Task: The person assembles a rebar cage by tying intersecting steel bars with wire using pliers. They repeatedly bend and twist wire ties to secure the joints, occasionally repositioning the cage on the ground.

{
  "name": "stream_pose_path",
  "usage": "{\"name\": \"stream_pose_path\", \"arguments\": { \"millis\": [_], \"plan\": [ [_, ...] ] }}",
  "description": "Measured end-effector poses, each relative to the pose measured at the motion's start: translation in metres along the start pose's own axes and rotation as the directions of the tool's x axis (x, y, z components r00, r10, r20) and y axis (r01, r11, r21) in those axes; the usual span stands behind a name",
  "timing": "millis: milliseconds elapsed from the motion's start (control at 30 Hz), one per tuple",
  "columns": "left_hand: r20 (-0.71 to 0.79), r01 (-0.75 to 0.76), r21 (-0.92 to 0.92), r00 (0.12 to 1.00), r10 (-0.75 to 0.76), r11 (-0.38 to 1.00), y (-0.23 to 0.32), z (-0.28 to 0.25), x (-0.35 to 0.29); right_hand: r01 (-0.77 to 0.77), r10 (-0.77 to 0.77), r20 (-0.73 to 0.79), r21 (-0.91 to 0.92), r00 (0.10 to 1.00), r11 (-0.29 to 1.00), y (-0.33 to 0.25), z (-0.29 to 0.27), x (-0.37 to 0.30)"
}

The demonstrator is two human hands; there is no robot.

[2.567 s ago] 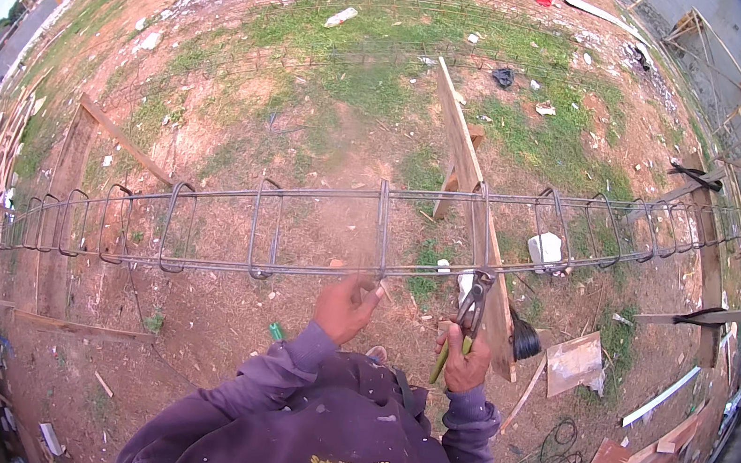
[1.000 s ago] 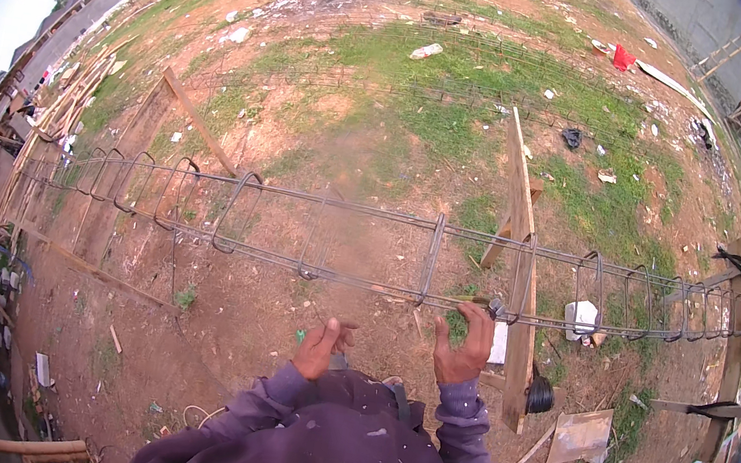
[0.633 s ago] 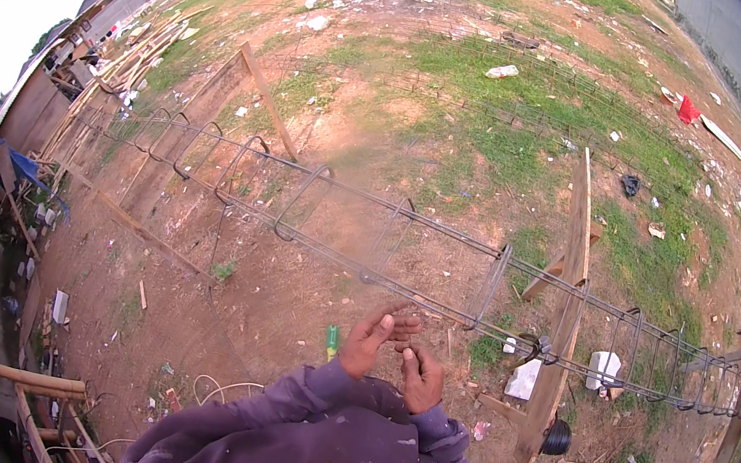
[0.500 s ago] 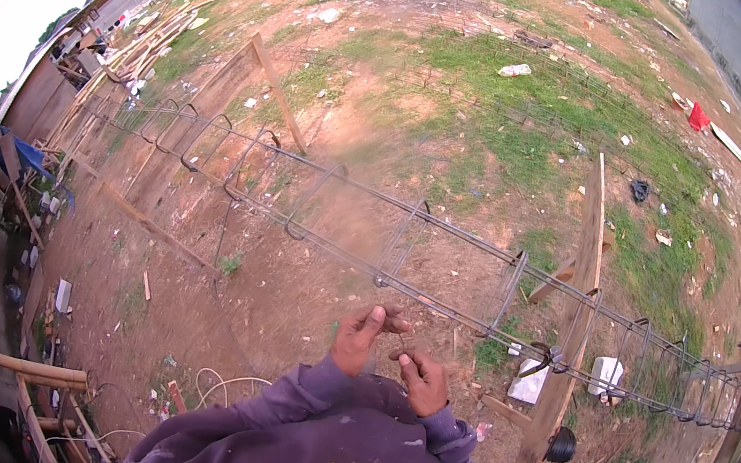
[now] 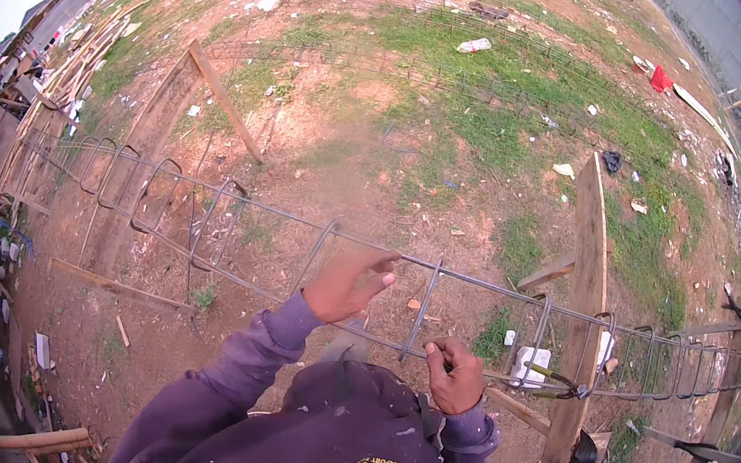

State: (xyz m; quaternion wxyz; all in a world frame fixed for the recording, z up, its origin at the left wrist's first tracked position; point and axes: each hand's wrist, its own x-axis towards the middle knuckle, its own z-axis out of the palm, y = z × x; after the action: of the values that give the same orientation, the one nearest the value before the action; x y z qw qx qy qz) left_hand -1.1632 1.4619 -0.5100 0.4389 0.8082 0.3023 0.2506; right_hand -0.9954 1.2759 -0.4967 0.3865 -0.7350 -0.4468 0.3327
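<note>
A long rebar cage (image 5: 429, 304), made of thin steel bars with rectangular stirrups, runs across in front of me. My left hand (image 5: 350, 284) reaches over the near bar between two stirrups, fingers stretched toward the far bar and thumb apart; I see nothing in it. At the near bar, beside a stirrup, my right hand (image 5: 456, 376) is closed with thumb and forefinger pinched. Whatever it may hold is too small or hidden to make out. Pincers (image 5: 564, 382) with yellowish handles rest on the cage to the right of that hand.
An upright wooden plank (image 5: 586, 262) stands by the cage on the right, with black coiled wire (image 5: 586, 449) near its foot. White blocks (image 5: 530, 364) lie behind the bars. Another wooden frame (image 5: 223, 102) stands left. More rebar cages (image 5: 511, 38) lie on the grass beyond.
My hands were close together in front of my chest; now they are apart. The left has gone forward over the cage, the right to the near bar. The view has shifted nearer the cage.
</note>
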Motion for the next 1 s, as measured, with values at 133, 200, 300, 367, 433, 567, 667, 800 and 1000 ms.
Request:
{"name": "stream_pose_path", "arguments": {
  "millis": [133, 200, 300, 367, 433, 567, 667, 800, 1000],
  "plan": [
    [0.351, -0.085, 0.387, 0.934, -0.061, 0.918, -0.042, 0.006, 0.07, -0.023, 0.019, -0.016, -0.264, 1.0, 0.964, -0.022, 0.004, 0.022],
    [0.479, -0.137, 0.446, 0.872, -0.106, 0.885, -0.054, 0.023, 0.093, -0.103, 0.122, 0.033, -0.348, 0.992, 0.932, -0.027, 0.017, 0.026],
    [0.579, -0.145, 0.431, 0.801, -0.15, 0.891, -0.069, 0.048, 0.108, -0.181, 0.191, -0.017, -0.414, 0.981, 0.892, -0.028, 0.043, 0.031],
    [0.597, -0.175, 0.436, 0.79, -0.138, 0.883, -0.079, 0.059, 0.115, -0.237, 0.238, -0.054, -0.444, 0.97, 0.864, -0.027, 0.055, 0.034],
    [0.63, -0.175, 0.424, 0.762, -0.15, 0.888, -0.087, 0.064, 0.121, -0.28, 0.267, -0.093, -0.45, 0.959, 0.848, -0.028, 0.062, 0.041],
    [0.635, -0.155, 0.43, 0.752, -0.176, 0.889, -0.089, 0.062, 0.13, -0.287, 0.249, -0.142, -0.476, 0.958, 0.832, -0.034, 0.069, 0.058],
    [0.655, -0.153, 0.3, 0.751, -0.086, 0.942, -0.08, 0.051, 0.132, -0.276, 0.203, -0.198, -0.495, 0.959, 0.824, -0.037, 0.071, 0.067],
    [0.702, -0.061, 0.153, 0.71, -0.065, 0.986, -0.069, 0.04, 0.136, -0.29, 0.157, -0.293, -0.495, 0.943, 0.819, -0.031, 0.073, 0.072],
    [0.64, 0.36, 0.048, 0.705, -0.306, 0.932, -0.067, 0.039, 0.142, -0.331, 0.145, -0.371, -0.509, 0.917, 0.795, -0.021, 0.082, 0.082]
  ]
}}
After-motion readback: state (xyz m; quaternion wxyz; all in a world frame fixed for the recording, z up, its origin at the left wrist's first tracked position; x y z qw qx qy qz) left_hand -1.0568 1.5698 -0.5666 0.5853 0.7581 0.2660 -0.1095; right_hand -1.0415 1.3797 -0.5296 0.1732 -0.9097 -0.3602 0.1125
